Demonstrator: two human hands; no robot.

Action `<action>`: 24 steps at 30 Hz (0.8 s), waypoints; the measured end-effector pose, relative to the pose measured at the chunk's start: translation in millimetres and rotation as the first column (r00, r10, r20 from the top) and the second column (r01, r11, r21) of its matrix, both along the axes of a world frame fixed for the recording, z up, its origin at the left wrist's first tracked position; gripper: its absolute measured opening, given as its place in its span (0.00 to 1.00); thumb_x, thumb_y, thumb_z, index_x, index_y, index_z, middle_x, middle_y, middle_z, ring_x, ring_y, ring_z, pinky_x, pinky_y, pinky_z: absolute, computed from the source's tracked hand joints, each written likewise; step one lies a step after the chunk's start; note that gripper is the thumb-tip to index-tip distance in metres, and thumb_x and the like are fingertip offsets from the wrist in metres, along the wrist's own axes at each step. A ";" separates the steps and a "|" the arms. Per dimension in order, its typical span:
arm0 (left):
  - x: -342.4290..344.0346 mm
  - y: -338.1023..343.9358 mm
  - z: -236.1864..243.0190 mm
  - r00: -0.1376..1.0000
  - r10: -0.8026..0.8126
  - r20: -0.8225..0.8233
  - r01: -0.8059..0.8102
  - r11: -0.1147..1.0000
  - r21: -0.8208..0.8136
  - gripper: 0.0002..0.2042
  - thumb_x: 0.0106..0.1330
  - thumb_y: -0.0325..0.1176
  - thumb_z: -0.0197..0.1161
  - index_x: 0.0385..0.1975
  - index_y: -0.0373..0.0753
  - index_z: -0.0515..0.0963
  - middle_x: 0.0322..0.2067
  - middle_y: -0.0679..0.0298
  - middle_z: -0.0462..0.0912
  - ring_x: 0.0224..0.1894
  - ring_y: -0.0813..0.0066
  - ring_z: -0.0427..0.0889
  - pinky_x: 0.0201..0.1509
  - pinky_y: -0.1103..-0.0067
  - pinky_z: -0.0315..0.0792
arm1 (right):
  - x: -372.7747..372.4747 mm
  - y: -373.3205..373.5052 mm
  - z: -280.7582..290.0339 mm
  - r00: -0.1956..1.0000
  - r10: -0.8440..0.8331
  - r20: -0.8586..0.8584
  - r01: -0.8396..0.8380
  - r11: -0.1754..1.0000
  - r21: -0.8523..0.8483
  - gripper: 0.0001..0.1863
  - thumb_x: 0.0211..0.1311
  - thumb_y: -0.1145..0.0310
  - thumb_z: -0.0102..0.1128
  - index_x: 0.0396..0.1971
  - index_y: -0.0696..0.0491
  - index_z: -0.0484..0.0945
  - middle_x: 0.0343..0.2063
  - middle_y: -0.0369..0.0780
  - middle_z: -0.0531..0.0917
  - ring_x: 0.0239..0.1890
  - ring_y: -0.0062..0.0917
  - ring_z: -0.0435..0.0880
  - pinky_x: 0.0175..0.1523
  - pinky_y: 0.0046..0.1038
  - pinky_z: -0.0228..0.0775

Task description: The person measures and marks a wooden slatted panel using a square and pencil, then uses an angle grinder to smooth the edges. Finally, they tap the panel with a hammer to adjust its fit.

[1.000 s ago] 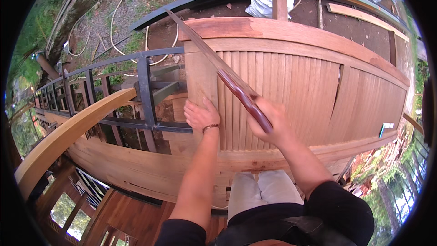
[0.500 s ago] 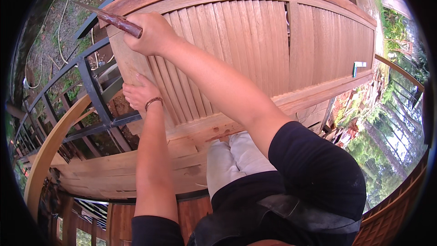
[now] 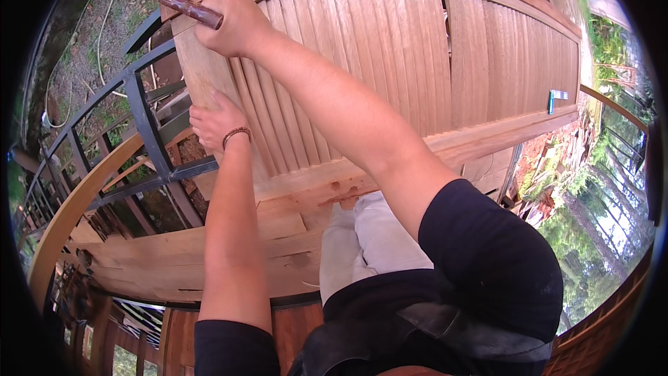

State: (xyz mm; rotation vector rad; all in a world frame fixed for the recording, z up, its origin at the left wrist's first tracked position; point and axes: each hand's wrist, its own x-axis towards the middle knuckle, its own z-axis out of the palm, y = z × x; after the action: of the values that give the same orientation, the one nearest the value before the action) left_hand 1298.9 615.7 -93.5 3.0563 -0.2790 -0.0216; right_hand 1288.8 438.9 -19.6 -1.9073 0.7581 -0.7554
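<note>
A wooden louvered door [image 3: 410, 63] lies in front of me, its slats set in a frame with a curved far rail. My left hand [image 3: 214, 124] rests on the left end of its frame, thumb on the face and fingers bent over the edge. Farther up, near the far left corner, my right hand [image 3: 239, 26] is closed around a hand tool with a dark brown wooden handle [image 3: 198, 12]. The tool's narrow blade points to the upper left, past the door's corner; the blade is faint against the ground.
A small square with a blue-green stock [image 3: 551, 103] lies on the door's right end. Wooden planks [image 3: 174, 264] run below the door. At the left stand a black metal railing [image 3: 142, 122] and a curved wooden rail [image 3: 76, 188]. A pale hose [image 3: 104, 42] lies on the ground beyond.
The view has shifted slightly, so the door and railing sit a little higher and farther right. The right hand with the tool stays near the far left corner; the left hand stays on the door's edge.
</note>
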 end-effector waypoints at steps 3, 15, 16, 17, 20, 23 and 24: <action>-2.1 -1.5 4.9 0.999 0.012 -0.036 -0.012 1.000 -0.010 0.31 0.65 0.57 0.53 0.54 0.33 0.68 0.50 0.48 0.75 0.53 0.48 0.75 0.54 0.55 0.68 | -7.9 0.5 -2.3 0.998 0.027 -0.049 -0.024 0.997 0.069 0.08 0.46 0.63 0.60 0.18 0.51 0.76 0.18 0.46 0.80 0.25 0.45 0.80 0.34 0.41 0.73; -27.5 26.0 37.8 0.935 -0.354 -0.002 0.281 0.747 -0.603 0.33 0.63 0.40 0.61 0.64 0.30 0.61 0.60 0.47 0.69 0.64 0.51 0.67 0.69 0.63 0.56 | -6.6 -2.5 -8.8 0.999 0.032 -0.007 -0.031 0.996 0.080 0.08 0.49 0.66 0.60 0.20 0.55 0.75 0.17 0.46 0.78 0.22 0.40 0.78 0.32 0.34 0.71; -57.0 25.3 86.1 0.859 -0.488 -0.154 0.198 0.594 -0.779 0.32 0.63 0.35 0.61 0.65 0.29 0.61 0.61 0.47 0.69 0.65 0.52 0.66 0.70 0.64 0.54 | -11.4 -7.6 -11.9 1.000 0.021 -0.019 -0.019 0.996 0.082 0.08 0.49 0.66 0.60 0.20 0.55 0.75 0.17 0.46 0.78 0.23 0.40 0.79 0.32 0.35 0.71; -86.8 25.7 129.8 0.775 -0.616 -0.139 0.170 0.415 -0.894 0.28 0.64 0.33 0.57 0.64 0.28 0.63 0.61 0.48 0.70 0.66 0.53 0.66 0.72 0.61 0.49 | -13.2 -7.2 -13.3 0.999 0.025 -0.025 -0.022 0.996 0.092 0.09 0.50 0.66 0.60 0.20 0.55 0.75 0.18 0.46 0.78 0.23 0.40 0.79 0.33 0.35 0.71; -157.1 29.3 232.0 0.449 -0.884 0.131 0.420 0.080 -0.904 0.26 0.69 0.45 0.49 0.63 0.36 0.68 0.58 0.50 0.74 0.66 0.59 0.69 0.73 0.54 0.44 | -11.4 -6.5 -12.2 0.997 0.057 -0.055 -0.055 0.997 0.048 0.10 0.50 0.63 0.58 0.21 0.54 0.77 0.21 0.48 0.80 0.29 0.45 0.80 0.38 0.40 0.73; -181.3 30.6 248.1 0.261 -0.948 0.181 0.422 -0.057 -0.905 0.26 0.71 0.50 0.46 0.62 0.39 0.70 0.58 0.52 0.75 0.64 0.58 0.71 0.73 0.55 0.46 | -5.0 4.5 -7.6 0.989 0.099 -0.110 -0.095 0.994 0.046 0.11 0.51 0.61 0.57 0.22 0.53 0.77 0.23 0.49 0.82 0.32 0.47 0.81 0.40 0.42 0.73; -177.8 38.1 227.2 0.283 -0.942 0.183 0.516 -0.012 -0.857 0.27 0.72 0.51 0.45 0.61 0.39 0.71 0.58 0.53 0.75 0.64 0.58 0.71 0.72 0.55 0.47 | -8.1 1.0 -4.9 0.989 0.094 -0.110 -0.089 0.995 0.049 0.11 0.51 0.61 0.57 0.22 0.53 0.77 0.24 0.49 0.82 0.32 0.47 0.81 0.40 0.42 0.73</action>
State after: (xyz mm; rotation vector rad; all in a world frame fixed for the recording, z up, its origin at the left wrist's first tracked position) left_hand 1121.1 653.7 133.7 1.4350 -1.4631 -0.5316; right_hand 1280.8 440.0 -24.6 -1.9439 0.7442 -0.5738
